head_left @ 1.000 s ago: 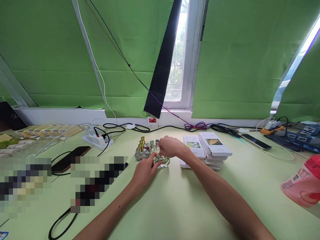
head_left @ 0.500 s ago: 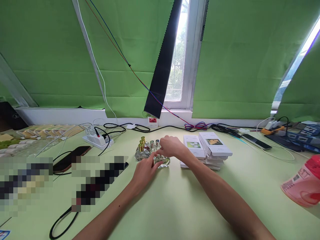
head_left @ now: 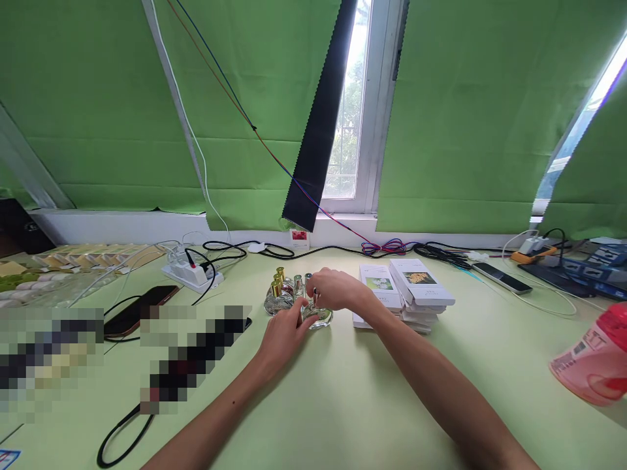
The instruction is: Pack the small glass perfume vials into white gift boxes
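Small glass perfume bottles stand in a cluster at the middle of the table. The left ones have gold caps, such as this gold-capped bottle (head_left: 278, 303); others beside them have silver caps. My left hand (head_left: 285, 334) grips the front clear perfume bottle (head_left: 321, 318) low on its side, thumb and fingers around it. My right hand (head_left: 337, 288) is closed at the top of this same bottle, fingers pinched around its silver cap (head_left: 316, 297), which is mostly hidden. Right of my hands stand two stacks of flat white boxes, a left stack (head_left: 379, 282) and a right stack (head_left: 418, 287).
A power strip (head_left: 189, 274) and dark phone (head_left: 142, 310) lie left, with black cables (head_left: 284, 252) along the wall. On the right are a grey phone (head_left: 502, 277) and a pink canister (head_left: 592, 359). Blurred patches cover the table's left part.
My right hand has shifted slightly left and down at the front bottle's cap, its fingers curled more. My left hand and the bottles stay in place.
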The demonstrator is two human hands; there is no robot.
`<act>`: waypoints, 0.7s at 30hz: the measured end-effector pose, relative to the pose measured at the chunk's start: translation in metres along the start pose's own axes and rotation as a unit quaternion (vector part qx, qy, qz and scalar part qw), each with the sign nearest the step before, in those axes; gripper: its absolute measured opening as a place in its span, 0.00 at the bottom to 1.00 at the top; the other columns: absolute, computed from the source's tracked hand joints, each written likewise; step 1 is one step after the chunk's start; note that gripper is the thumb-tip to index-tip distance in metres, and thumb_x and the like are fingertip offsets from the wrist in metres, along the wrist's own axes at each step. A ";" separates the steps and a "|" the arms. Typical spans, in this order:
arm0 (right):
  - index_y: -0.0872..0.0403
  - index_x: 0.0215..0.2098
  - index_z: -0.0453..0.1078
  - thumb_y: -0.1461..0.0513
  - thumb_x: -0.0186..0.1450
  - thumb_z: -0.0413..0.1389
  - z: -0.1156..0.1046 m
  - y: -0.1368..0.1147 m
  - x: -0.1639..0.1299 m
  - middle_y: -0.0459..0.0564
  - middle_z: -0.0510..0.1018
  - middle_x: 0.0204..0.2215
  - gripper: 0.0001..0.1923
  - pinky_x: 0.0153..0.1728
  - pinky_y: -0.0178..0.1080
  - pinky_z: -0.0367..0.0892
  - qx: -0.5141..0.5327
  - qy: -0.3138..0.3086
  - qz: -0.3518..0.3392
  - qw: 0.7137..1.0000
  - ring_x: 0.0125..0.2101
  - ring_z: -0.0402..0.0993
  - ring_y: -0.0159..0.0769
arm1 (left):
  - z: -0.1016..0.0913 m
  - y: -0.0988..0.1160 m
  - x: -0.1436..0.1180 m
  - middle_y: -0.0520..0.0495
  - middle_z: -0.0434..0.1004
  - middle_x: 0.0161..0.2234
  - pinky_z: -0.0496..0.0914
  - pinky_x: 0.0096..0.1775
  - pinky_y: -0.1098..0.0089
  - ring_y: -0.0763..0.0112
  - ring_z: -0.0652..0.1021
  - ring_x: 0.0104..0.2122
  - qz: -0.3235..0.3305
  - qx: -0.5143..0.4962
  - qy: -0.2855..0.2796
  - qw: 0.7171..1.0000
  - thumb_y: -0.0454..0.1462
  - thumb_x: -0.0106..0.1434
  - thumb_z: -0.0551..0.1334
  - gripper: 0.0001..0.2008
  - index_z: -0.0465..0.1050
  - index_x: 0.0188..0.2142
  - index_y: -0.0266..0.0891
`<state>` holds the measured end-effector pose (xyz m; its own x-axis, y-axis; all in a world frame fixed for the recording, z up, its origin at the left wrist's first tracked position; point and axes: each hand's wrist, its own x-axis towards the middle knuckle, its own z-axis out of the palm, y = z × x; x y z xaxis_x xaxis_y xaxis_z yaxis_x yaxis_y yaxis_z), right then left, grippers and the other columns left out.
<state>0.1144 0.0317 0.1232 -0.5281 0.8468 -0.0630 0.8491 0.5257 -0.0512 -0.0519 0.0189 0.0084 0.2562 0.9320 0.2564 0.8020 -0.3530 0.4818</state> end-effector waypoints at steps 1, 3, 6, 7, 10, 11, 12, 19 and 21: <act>0.50 0.44 0.79 0.67 0.62 0.58 0.001 -0.001 0.000 0.53 0.81 0.43 0.14 0.31 0.33 0.65 -0.008 0.001 0.000 1.000 0.40 0.79 0.39 | 0.000 0.000 0.000 0.54 0.73 0.23 0.60 0.31 0.68 0.62 0.75 0.27 0.001 0.000 -0.001 1.000 0.50 0.68 0.56 0.18 0.70 0.49 0.43; 0.50 0.43 0.79 0.67 0.63 0.57 0.002 -0.002 0.002 0.54 0.81 0.42 0.14 0.32 0.34 0.66 -0.022 0.002 0.001 1.000 0.39 0.79 0.40 | 0.000 -0.001 0.000 0.53 0.73 0.23 0.60 0.31 0.68 0.61 0.75 0.27 0.000 0.002 -0.002 1.000 0.51 0.68 0.56 0.18 0.70 0.49 0.42; 0.52 0.44 0.79 0.64 0.64 0.57 0.004 -0.003 0.003 0.56 0.82 0.42 0.12 0.32 0.35 0.67 -0.034 0.005 0.006 0.999 0.39 0.80 0.41 | 0.000 0.000 0.000 0.53 0.74 0.23 0.59 0.30 0.69 0.61 0.75 0.27 -0.003 0.006 -0.005 1.000 0.51 0.68 0.55 0.18 0.70 0.48 0.42; 0.53 0.44 0.79 0.63 0.65 0.57 0.004 -0.004 0.003 0.57 0.82 0.42 0.11 0.32 0.35 0.67 -0.036 0.006 0.008 0.999 0.38 0.80 0.42 | 0.000 0.000 0.001 0.53 0.74 0.23 0.59 0.30 0.69 0.61 0.75 0.27 -0.003 0.008 -0.006 1.000 0.51 0.68 0.55 0.18 0.70 0.48 0.42; 0.54 0.44 0.78 0.60 0.66 0.57 0.004 -0.004 0.003 0.58 0.82 0.42 0.12 0.31 0.36 0.68 -0.039 0.015 0.013 0.999 0.38 0.81 0.43 | 0.000 0.000 0.000 0.53 0.74 0.23 0.58 0.30 0.69 0.61 0.74 0.27 -0.002 0.007 -0.003 1.000 0.51 0.68 0.55 0.18 0.70 0.48 0.43; 0.54 0.45 0.78 0.60 0.66 0.57 0.005 -0.005 0.003 0.58 0.82 0.42 0.12 0.32 0.36 0.68 -0.039 0.016 0.015 0.999 0.39 0.81 0.43 | 0.000 0.000 0.000 0.53 0.74 0.23 0.58 0.30 0.69 0.61 0.74 0.27 -0.002 0.006 -0.003 1.000 0.51 0.68 0.55 0.18 0.70 0.48 0.43; 0.54 0.45 0.78 0.59 0.66 0.57 0.005 -0.005 0.003 0.59 0.82 0.42 0.12 0.32 0.36 0.68 -0.040 0.015 0.017 0.999 0.39 0.81 0.43 | 0.000 0.001 0.000 0.53 0.74 0.23 0.58 0.30 0.69 0.61 0.74 0.27 -0.003 0.005 -0.003 1.000 0.51 0.68 0.55 0.18 0.70 0.48 0.43; 0.55 0.45 0.78 0.56 0.67 0.56 0.005 -0.008 0.003 0.60 0.82 0.39 0.14 0.31 0.36 0.68 -0.034 0.013 0.033 0.999 0.37 0.81 0.45 | -0.001 0.001 -0.001 0.54 0.72 0.22 0.58 0.30 0.69 0.63 0.73 0.26 0.000 -0.003 -0.005 1.000 0.50 0.68 0.55 0.17 0.71 0.47 0.43; 0.55 0.46 0.78 0.55 0.67 0.56 0.006 -0.008 0.004 0.60 0.82 0.40 0.16 0.31 0.37 0.68 -0.032 0.018 0.039 0.999 0.38 0.81 0.45 | -0.001 0.001 -0.001 0.54 0.72 0.22 0.58 0.30 0.69 0.63 0.73 0.26 0.002 -0.005 -0.006 1.000 0.50 0.68 0.55 0.17 0.70 0.47 0.43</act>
<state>0.1061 0.0303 0.1178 -0.4598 0.8876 -0.0276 0.8876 0.4603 0.0164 -0.0517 0.0178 0.0095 0.2662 0.9316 0.2475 0.7961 -0.3572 0.4884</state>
